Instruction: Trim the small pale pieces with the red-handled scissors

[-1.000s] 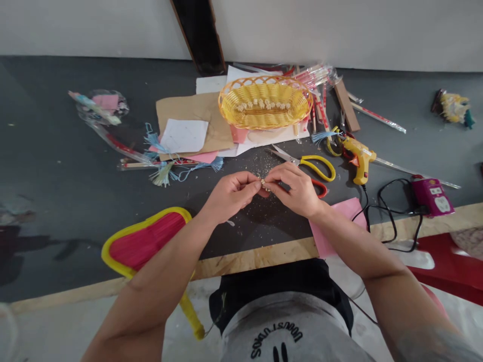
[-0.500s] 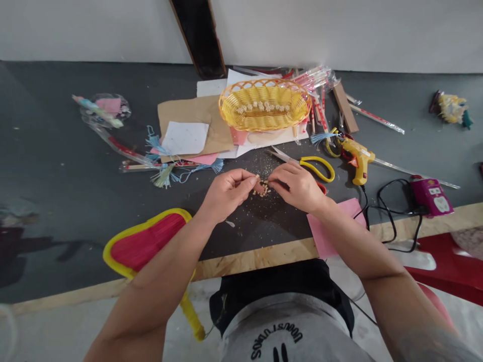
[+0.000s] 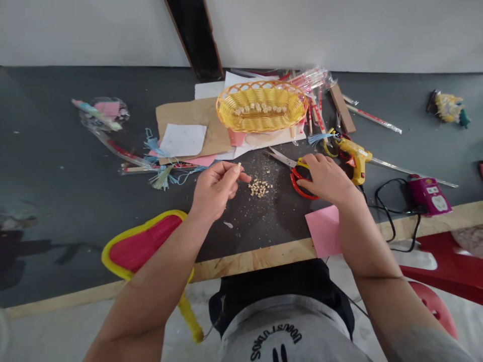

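Observation:
Between the thumb and fingers of my left hand [image 3: 216, 188] is a small pale wooden piece [image 3: 239, 165], its tip showing above the thumb. A little pile of cut wooden bits [image 3: 260, 188] lies just right of that hand, with fine crumbs around it. My right hand [image 3: 328, 178] is at the scissors [image 3: 300, 187], its fingers on the yellow and red handles. The scissors lie on the grey table with their blades apart, pointing up and left. Part of the handles is hidden under the hand.
Behind the pile stands a yellow woven basket [image 3: 262, 121] with small pale pieces inside. A yellow glue gun [image 3: 356, 158] and a purple power socket [image 3: 430, 195] with black cable are on the right. Pink paper [image 3: 322, 231] overhangs the front edge; a pink-and-yellow shape [image 3: 145, 244] lies left.
My right hand has moved right, away from the pile, onto the scissors' handles. My left hand has shifted slightly left with the wooden piece, uncovering the pile.

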